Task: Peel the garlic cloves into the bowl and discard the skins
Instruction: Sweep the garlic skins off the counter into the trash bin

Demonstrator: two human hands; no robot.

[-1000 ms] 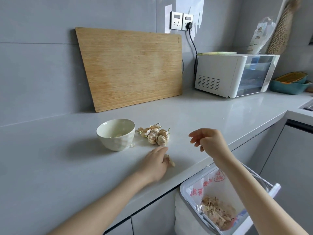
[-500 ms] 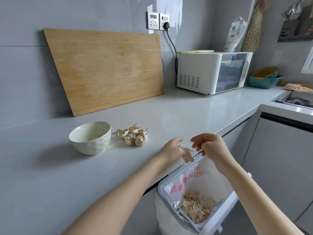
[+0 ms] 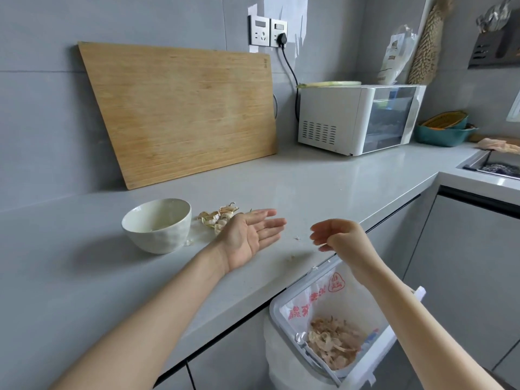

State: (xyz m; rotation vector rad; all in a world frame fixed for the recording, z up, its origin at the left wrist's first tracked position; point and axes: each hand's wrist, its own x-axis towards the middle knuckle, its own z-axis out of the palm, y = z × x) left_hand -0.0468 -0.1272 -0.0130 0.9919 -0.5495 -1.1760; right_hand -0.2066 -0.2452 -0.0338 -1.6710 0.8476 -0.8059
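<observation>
A grey kitchen desk [image 3: 323,192] runs along a tiled wall, with a wooden cutting board [image 3: 180,114] leaning behind it. The left hand [image 3: 250,235] is open, palm up and empty, just in front of the pile of unpeeled garlic cloves [image 3: 209,216] beside the white bowl [image 3: 157,225]. The right hand [image 3: 340,237] hovers at the desk edge above the bin [image 3: 272,316] of skins [image 3: 334,344], its fingers loosely curled around nothing visible. Half a second ago the left hand pinched a skin over the bin.
</observation>
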